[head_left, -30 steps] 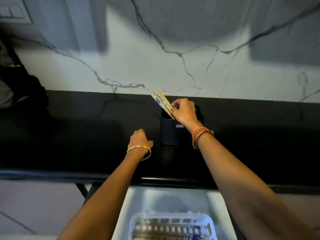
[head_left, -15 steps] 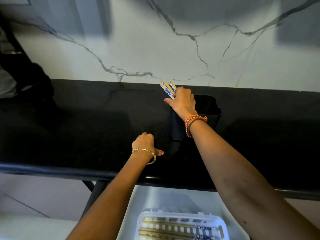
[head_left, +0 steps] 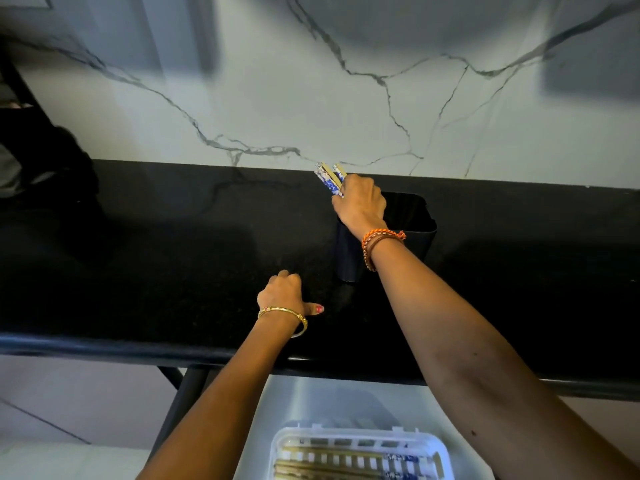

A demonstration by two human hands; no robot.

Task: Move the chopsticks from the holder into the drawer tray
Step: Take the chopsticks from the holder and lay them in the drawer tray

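A dark square holder [head_left: 420, 237] stands on the black counter [head_left: 138, 271]. My right hand [head_left: 360, 206] is over its left rim and grips a bundle of wooden chopsticks with blue-patterned tops [head_left: 329, 178], which stick up and to the left above the fist. My left hand [head_left: 282, 294] rests on the counter left of the holder, fingers curled, thumb pointing right, holding nothing. Below the counter edge a white slotted tray [head_left: 360, 441] sits in the open drawer [head_left: 277, 410] with several chopsticks lying in it.
A white marble wall [head_left: 346, 98] rises behind the counter. Dark objects [head_left: 41, 157] stand at the far left. Black frame legs [head_left: 183, 386] run down under the counter, left of the drawer.
My right hand has closed round the chopsticks and lifted them a little in the holder. The view has tilted down and left. My left hand has stayed on the counter.
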